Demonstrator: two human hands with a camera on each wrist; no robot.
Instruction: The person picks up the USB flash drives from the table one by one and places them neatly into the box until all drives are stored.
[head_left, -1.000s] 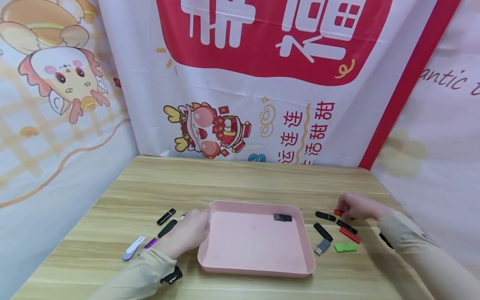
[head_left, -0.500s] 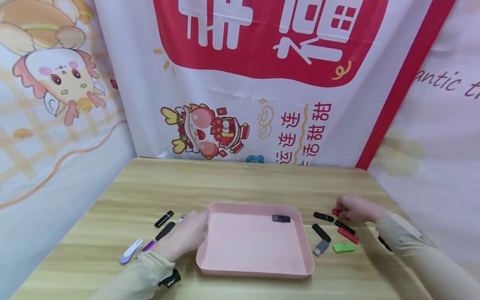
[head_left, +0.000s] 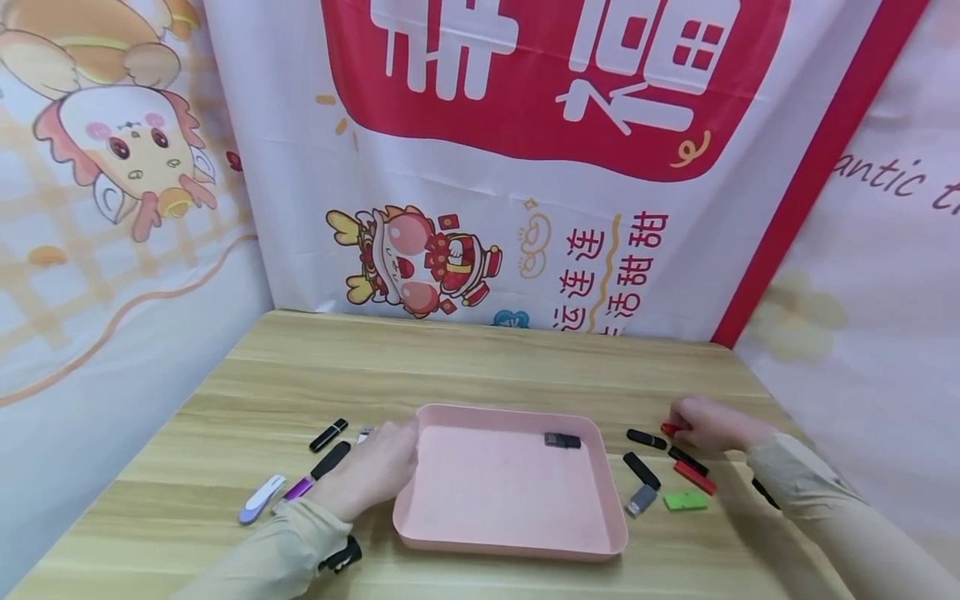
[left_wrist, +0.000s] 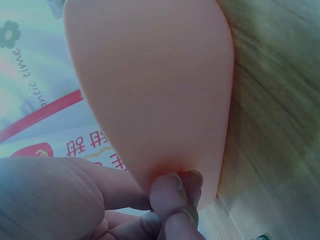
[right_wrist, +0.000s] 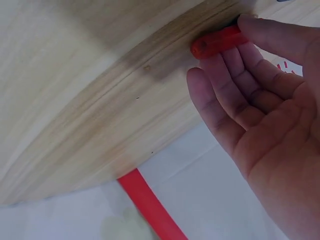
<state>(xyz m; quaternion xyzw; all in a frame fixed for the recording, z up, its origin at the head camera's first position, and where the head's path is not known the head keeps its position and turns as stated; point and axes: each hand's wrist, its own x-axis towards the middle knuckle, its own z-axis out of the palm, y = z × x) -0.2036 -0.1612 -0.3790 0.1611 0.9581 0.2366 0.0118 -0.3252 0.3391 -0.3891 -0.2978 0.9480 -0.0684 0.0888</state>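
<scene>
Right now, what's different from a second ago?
Only a tiny bit: the right hand and the red USB stick it pinches seem to have edged slightly toward the pink tray. Nothing was grabbed or let go. The left hand stays at the tray's left side; the dark USB stick inside and the loose sticks stayed put.

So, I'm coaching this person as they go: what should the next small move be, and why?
Probably bring the red stick in the right hand over to the pink tray: thumb and fingers already pinch it, the left hand grips the tray's side, and a dark stick inside leaves plenty of bare floor.
</scene>
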